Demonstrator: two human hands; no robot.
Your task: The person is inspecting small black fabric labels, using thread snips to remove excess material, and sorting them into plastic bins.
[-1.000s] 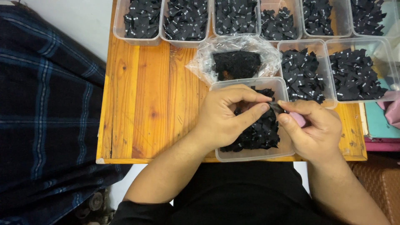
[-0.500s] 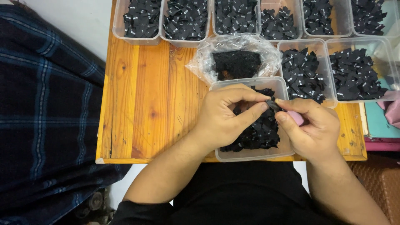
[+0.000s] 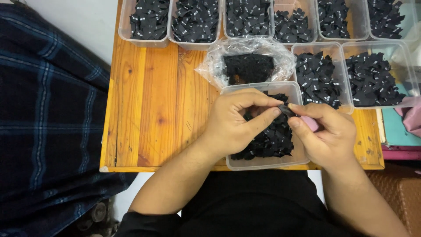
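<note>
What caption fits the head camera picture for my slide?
Two hands, left hand and right hand, pinch a small black tag above a clear tub.

A wooden table (image 3: 149, 109) carries a far row of clear tubs (image 3: 144, 41) filled with black fabric labels (image 3: 195, 19), a crumpled plastic bag (image 3: 215, 61) at centre, and dark plaid cloth (image 3: 44, 123) lies left of it.
</note>
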